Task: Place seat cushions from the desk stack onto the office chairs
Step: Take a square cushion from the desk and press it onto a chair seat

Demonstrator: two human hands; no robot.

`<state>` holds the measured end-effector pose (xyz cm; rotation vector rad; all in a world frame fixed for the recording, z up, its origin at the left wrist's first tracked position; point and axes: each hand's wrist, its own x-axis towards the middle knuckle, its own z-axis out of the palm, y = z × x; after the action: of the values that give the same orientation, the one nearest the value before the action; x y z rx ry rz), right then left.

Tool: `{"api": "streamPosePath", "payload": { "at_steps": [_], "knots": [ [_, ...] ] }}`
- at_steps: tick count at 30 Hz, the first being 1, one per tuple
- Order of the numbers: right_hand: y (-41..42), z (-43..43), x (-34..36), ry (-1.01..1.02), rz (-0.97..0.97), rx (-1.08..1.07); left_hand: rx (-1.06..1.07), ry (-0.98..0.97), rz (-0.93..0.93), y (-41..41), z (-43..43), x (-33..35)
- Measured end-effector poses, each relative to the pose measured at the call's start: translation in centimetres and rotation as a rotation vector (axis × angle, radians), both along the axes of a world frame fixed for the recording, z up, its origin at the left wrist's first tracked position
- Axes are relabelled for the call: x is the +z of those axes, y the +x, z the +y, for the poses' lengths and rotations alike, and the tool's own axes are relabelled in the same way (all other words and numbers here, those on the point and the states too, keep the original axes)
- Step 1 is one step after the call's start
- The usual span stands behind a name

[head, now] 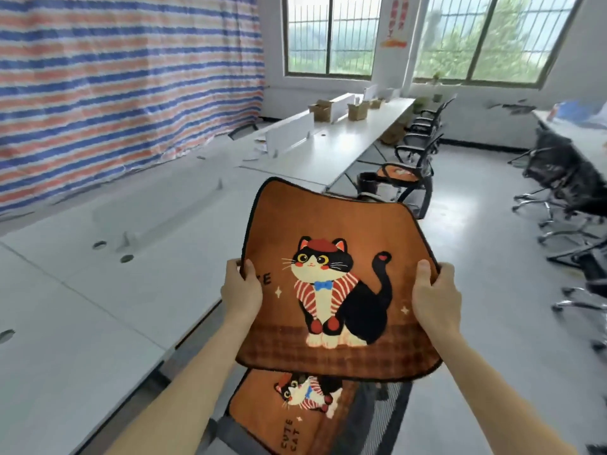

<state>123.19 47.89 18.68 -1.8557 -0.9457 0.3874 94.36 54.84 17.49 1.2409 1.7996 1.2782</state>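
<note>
Head view: an orange cat-print cushion (338,290) is held in the air, printed face up, just beside the white bench (82,307). The left hand (241,290) clamps the cushion's left edge, thumb on the printed face. The right hand (435,297) clamps the right edge likewise. The cushion spans between both hands. Directly below it, a second cushion (295,415) lies on the near chair (381,418). Farther along the bench, a far chair (422,187) carries a third cushion (399,174).

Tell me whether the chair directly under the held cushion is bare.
No: an orange cat cushion already lies on that chair, below the held cushion.
</note>
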Motion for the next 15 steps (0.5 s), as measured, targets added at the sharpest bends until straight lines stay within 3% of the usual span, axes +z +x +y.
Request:
{"api": "streamPosePath", "payload": {
  "at_steps": [6,15],
  "knots": [
    [15.1,-5.4,2.6,0.030,-0.050,-0.159,-0.195,-0.026,0.038,14.9,-1.1,3.2],
    [29.9,-5.8,7.0,0.135,-0.095,-0.245,-0.397,0.091,0.184,29.5,3.7,8.5]
  ]
}}
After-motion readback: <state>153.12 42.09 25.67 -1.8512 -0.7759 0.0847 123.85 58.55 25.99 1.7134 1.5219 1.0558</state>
